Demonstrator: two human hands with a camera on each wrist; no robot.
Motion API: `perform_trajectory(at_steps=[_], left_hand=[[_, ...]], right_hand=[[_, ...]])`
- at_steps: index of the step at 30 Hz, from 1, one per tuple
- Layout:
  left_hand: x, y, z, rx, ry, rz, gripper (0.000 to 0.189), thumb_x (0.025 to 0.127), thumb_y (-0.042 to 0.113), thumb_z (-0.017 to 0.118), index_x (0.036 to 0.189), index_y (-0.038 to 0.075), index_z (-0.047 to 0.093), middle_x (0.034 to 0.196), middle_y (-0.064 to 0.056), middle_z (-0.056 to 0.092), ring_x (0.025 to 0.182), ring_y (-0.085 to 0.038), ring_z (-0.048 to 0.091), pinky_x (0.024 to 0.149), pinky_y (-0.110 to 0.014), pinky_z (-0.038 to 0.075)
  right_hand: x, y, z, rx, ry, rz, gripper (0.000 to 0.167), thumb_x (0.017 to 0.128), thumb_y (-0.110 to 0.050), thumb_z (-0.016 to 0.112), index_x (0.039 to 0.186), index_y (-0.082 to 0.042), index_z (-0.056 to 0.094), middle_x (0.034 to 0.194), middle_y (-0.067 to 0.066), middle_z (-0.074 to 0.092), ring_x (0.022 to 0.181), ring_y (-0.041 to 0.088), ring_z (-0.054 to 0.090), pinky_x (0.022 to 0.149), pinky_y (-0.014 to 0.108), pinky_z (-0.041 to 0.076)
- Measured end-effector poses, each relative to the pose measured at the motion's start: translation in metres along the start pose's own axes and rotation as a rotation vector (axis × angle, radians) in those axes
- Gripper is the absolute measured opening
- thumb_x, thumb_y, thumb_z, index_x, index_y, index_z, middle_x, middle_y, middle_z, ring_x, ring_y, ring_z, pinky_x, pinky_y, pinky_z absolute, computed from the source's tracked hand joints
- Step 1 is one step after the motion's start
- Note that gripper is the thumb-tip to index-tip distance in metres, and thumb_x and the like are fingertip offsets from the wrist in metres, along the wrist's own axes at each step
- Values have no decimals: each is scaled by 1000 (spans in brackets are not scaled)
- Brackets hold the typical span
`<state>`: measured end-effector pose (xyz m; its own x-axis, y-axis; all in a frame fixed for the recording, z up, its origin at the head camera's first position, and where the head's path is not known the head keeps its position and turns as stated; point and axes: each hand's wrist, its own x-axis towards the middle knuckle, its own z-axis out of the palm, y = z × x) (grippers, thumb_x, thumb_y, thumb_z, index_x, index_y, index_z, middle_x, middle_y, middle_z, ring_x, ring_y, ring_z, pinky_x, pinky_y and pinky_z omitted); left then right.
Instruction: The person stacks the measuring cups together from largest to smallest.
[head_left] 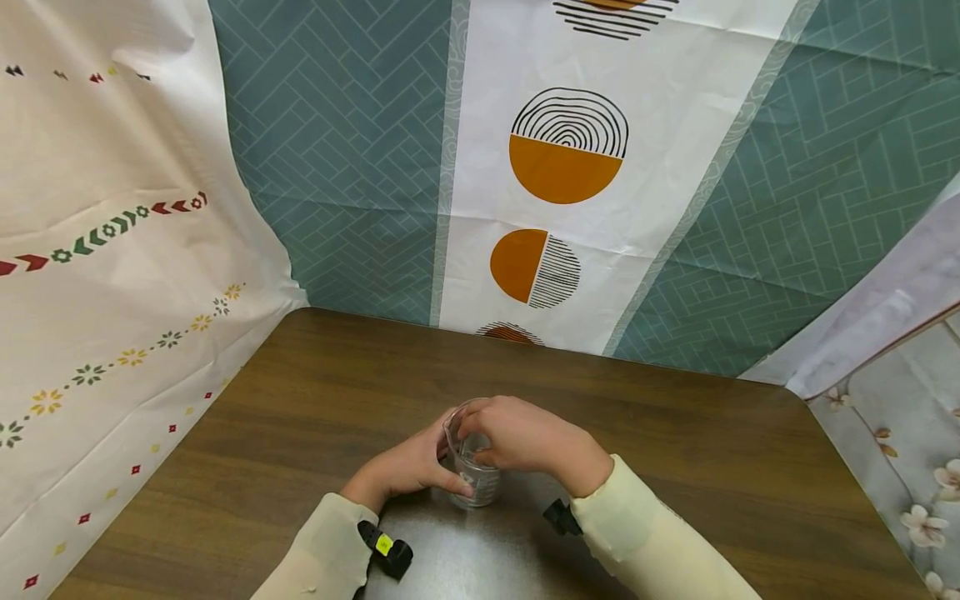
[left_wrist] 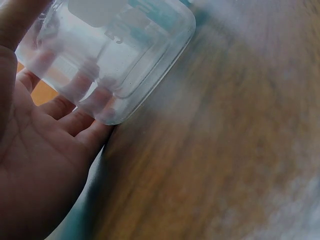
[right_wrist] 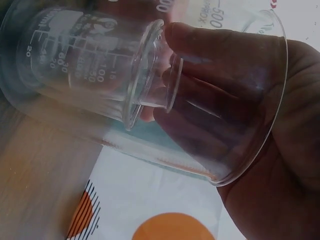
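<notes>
A large clear glass beaker [head_left: 486, 492] with white scale marks stands on the table in front of the person. The left hand [head_left: 411, 462] grips its left side, thumb across the front and fingers behind; those fingers show through the glass in the left wrist view. From the right, the right hand [head_left: 528, 433] reaches down inside the mouth. In the right wrist view, smaller beakers sit nested within the large one. Thumb and fingertips of the right hand pinch the rim of the innermost small beaker [right_wrist: 175, 87], which stands inside a wider beaker [right_wrist: 132, 102] with printed numbers.
The brown wooden table [head_left: 675, 467] reaches back to a patterned hanging cloth [head_left: 360, 167]. A white printed cloth [head_left: 112, 333] borders the left side, and a floral cloth [head_left: 892, 467] the right. Black straps sit on both sleeves near the wrists.
</notes>
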<state>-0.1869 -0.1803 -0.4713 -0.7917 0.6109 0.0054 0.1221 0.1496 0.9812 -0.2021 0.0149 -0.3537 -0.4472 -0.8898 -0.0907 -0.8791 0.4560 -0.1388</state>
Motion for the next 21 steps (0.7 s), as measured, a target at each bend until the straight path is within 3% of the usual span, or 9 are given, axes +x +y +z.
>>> perform_trajectory(at_steps=[21], left_hand=[[0,0,1,9,4,14,98,77,22,83,150,30,16,154,10,27,141,-13,31,107,-14,30]], right_hand=[[0,0,1,1,-5,12,23,83,-15,75,106,-12,73,114,-1,66,104,13,63,90,25,52]])
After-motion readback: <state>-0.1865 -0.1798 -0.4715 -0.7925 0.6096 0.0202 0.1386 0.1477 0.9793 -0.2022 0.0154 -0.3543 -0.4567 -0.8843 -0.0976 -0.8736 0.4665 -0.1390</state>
